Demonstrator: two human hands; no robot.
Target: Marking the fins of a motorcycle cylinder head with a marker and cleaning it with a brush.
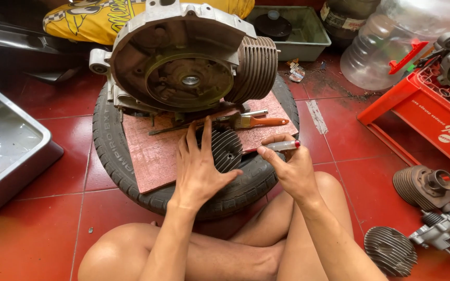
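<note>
My left hand lies flat with spread fingers on a dark finned cylinder head. The head rests on a reddish board laid over a car tyre. My right hand grips a slim tool with a clear, red-capped handle, its tip pointing at the cylinder head. Behind them, on the board, stands a grey engine case with a finned cylinder. An orange-handled paintbrush lies on the board beside it.
A metal tray sits at the left on the red tiled floor. A red plastic crate, a clear water jug and a grey tub stand at the right and back. More finned engine parts lie at the lower right.
</note>
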